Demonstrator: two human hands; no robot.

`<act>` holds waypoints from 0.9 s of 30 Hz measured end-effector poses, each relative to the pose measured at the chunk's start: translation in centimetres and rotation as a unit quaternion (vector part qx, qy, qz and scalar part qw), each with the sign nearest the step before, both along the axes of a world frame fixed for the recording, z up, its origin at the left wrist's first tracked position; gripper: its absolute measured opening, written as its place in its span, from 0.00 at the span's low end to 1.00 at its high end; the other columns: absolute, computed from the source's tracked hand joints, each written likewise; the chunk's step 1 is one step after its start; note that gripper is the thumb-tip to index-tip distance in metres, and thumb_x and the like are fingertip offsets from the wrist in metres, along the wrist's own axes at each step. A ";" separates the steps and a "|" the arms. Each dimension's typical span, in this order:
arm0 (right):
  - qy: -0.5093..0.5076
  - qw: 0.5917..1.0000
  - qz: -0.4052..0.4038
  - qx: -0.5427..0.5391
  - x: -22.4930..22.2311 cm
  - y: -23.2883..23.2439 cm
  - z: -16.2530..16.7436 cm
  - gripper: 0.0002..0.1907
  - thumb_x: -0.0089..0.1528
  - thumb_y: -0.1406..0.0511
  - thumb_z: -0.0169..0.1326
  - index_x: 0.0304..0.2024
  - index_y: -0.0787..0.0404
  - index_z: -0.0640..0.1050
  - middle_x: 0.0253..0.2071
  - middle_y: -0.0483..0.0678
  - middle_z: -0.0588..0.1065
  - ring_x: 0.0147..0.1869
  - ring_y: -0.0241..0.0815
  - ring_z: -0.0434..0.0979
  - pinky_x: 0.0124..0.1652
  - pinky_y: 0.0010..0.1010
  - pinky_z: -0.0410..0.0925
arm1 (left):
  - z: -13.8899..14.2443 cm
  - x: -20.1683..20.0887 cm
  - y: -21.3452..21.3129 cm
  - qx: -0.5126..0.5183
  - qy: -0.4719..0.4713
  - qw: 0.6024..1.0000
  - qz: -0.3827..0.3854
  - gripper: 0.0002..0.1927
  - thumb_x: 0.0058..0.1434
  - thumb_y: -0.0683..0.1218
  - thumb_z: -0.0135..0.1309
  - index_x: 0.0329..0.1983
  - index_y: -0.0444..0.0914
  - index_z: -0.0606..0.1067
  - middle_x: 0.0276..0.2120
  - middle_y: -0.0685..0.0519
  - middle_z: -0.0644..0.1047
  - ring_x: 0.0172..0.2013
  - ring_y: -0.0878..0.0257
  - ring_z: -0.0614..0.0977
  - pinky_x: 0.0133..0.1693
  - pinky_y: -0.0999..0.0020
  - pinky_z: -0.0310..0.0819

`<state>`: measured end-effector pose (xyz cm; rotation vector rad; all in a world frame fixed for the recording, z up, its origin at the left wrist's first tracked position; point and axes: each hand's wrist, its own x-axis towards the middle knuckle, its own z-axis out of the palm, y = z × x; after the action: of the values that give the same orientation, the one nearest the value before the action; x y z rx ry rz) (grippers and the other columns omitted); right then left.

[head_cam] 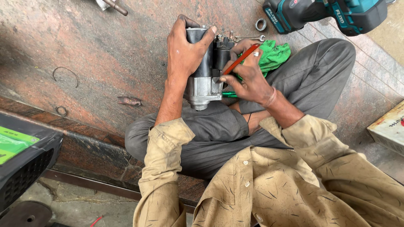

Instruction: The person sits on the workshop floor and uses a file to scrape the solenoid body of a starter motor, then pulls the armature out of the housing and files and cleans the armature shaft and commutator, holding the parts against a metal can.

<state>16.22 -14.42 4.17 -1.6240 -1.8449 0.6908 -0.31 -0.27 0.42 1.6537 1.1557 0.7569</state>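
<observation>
Motor (pixel 204 80): stands on the person's lap, above the stone floor (pixel 97 54).
Left hand (pixel 185 52): wrapped tight around the motor's dark top.
Right hand (pixel 248 77): grips a red tool (pixel 240 59), tip at the motor's side.
Tip: hold the motor still and keep the tool straight, so it does not slip.
Nearby: green cloth (pixel 275 54), wrench (pixel 248 38), blue drill (pixel 328 14).

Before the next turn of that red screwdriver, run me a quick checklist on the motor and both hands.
1. Left hand wrapped round the starter motor: ok.
2. Motor propped on the lap, nose end toward the body: ok.
3. Right hand has a grip on the red screwdriver: ok.
4. Tip seated in a screw: cannot tell, fingers hide it.
5. Spanner on the stone floor, within sight: ok.
6. Green cloth away from the tip: ok.
</observation>
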 end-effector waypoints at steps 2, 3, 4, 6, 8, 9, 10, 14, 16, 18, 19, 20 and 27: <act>-0.026 0.999 0.006 0.023 0.0 0.1 0.1 0.16 0.63 0.54 0.63 0.38 0.59 0.80 0.48 0.54 0.63 0.61 0.54 0.62 0.65 0.55 0.47 | 0.1 0.0 0.0 0.007 0.001 1.000 0.000 0.24 0.58 0.57 0.68 0.35 0.34 0.71 0.32 0.45 0.78 0.34 0.53 0.83 0.40 0.57 0.77; -0.037 0.999 0.009 0.035 0.0 0.1 0.1 0.16 0.63 0.54 0.64 0.37 0.60 0.79 0.48 0.55 0.63 0.62 0.54 0.62 0.66 0.56 0.46 | 0.1 -0.1 -0.1 0.010 0.003 1.000 0.001 0.24 0.58 0.57 0.69 0.35 0.35 0.72 0.32 0.46 0.79 0.35 0.53 0.83 0.40 0.57 0.77; -0.025 0.999 0.005 0.044 0.0 0.2 0.1 0.17 0.64 0.53 0.63 0.38 0.60 0.79 0.50 0.56 0.63 0.62 0.55 0.61 0.65 0.55 0.47 | 0.1 -0.2 -0.1 0.006 -0.003 1.000 -0.002 0.24 0.58 0.57 0.68 0.36 0.35 0.72 0.32 0.46 0.78 0.34 0.54 0.83 0.40 0.57 0.77; -0.002 0.998 -0.004 0.062 0.0 0.4 0.0 0.17 0.67 0.53 0.63 0.40 0.60 0.79 0.53 0.58 0.63 0.63 0.57 0.60 0.65 0.52 0.48 | 0.1 -0.3 -0.2 -0.003 -0.014 1.000 -0.009 0.24 0.59 0.58 0.68 0.36 0.35 0.71 0.32 0.46 0.78 0.34 0.54 0.82 0.39 0.57 0.77; 0.027 0.999 0.006 0.041 0.0 0.5 -0.1 0.17 0.66 0.53 0.63 0.39 0.60 0.79 0.49 0.55 0.63 0.61 0.55 0.61 0.64 0.50 0.51 | 0.1 -0.3 -0.1 0.005 -0.010 1.000 -0.009 0.24 0.59 0.58 0.68 0.36 0.35 0.72 0.32 0.47 0.78 0.34 0.55 0.82 0.39 0.57 0.77; 0.039 0.999 0.012 0.031 0.0 0.5 -0.1 0.17 0.66 0.52 0.62 0.39 0.60 0.79 0.47 0.54 0.63 0.60 0.54 0.61 0.63 0.49 0.52 | 0.1 -0.3 -0.1 0.009 -0.010 1.000 -0.008 0.24 0.59 0.58 0.68 0.36 0.35 0.72 0.32 0.47 0.78 0.34 0.55 0.83 0.39 0.57 0.77; 0.025 0.999 0.015 0.028 0.0 0.4 -0.1 0.17 0.65 0.52 0.63 0.38 0.60 0.79 0.46 0.54 0.63 0.58 0.54 0.62 0.62 0.50 0.51 | 0.1 -0.2 0.0 0.007 -0.010 1.000 -0.008 0.24 0.59 0.58 0.68 0.35 0.35 0.71 0.31 0.47 0.78 0.33 0.55 0.82 0.39 0.58 0.77; 0.007 0.999 0.009 0.053 0.0 0.4 -0.2 0.18 0.65 0.53 0.64 0.38 0.61 0.80 0.47 0.54 0.63 0.57 0.54 0.61 0.62 0.52 0.51 | 0.2 -0.4 -0.2 -0.005 -0.007 1.000 -0.013 0.24 0.59 0.57 0.68 0.35 0.35 0.71 0.31 0.48 0.77 0.33 0.56 0.82 0.38 0.58 0.77; 0.020 0.998 0.004 0.062 0.0 0.4 -0.3 0.18 0.66 0.53 0.64 0.40 0.61 0.79 0.48 0.54 0.62 0.58 0.54 0.61 0.63 0.50 0.51 | 0.3 -0.5 -0.3 -0.015 -0.009 1.000 -0.015 0.24 0.60 0.57 0.68 0.36 0.35 0.71 0.31 0.48 0.77 0.33 0.57 0.82 0.38 0.58 0.77; 0.040 0.998 0.003 0.053 0.0 0.4 -0.4 0.18 0.66 0.53 0.63 0.40 0.60 0.79 0.49 0.54 0.62 0.59 0.54 0.61 0.62 0.48 0.51 | 0.3 -0.5 -0.2 -0.027 -0.014 0.999 -0.017 0.23 0.59 0.57 0.68 0.36 0.36 0.71 0.30 0.49 0.77 0.32 0.58 0.82 0.37 0.59 0.77; 0.033 0.999 0.004 0.039 0.0 0.4 -0.4 0.17 0.65 0.53 0.64 0.39 0.60 0.79 0.48 0.54 0.62 0.58 0.54 0.61 0.62 0.49 0.51 | 0.3 -0.5 -0.2 -0.015 -0.016 1.000 -0.015 0.23 0.60 0.57 0.68 0.36 0.36 0.71 0.31 0.49 0.77 0.33 0.58 0.82 0.37 0.59 0.78; 0.026 0.999 0.004 0.025 0.0 0.4 -0.5 0.17 0.63 0.53 0.64 0.37 0.59 0.79 0.47 0.54 0.62 0.57 0.53 0.61 0.61 0.50 0.50 | 0.4 -0.4 -0.2 -0.004 -0.019 1.000 -0.014 0.23 0.60 0.57 0.68 0.36 0.36 0.72 0.31 0.48 0.77 0.33 0.58 0.82 0.38 0.59 0.78; 0.026 0.998 0.008 0.052 0.0 -0.1 -0.7 0.18 0.65 0.53 0.66 0.40 0.61 0.79 0.54 0.56 0.63 0.63 0.54 0.59 0.64 0.52 0.48 | 0.5 -0.6 -0.4 -0.011 -0.009 1.000 -0.008 0.23 0.60 0.56 0.68 0.37 0.35 0.71 0.31 0.48 0.78 0.33 0.57 0.82 0.38 0.59 0.77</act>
<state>16.23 -14.52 3.44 -1.5137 -1.8270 0.6267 -0.93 -0.66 0.97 1.6331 1.1335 0.7463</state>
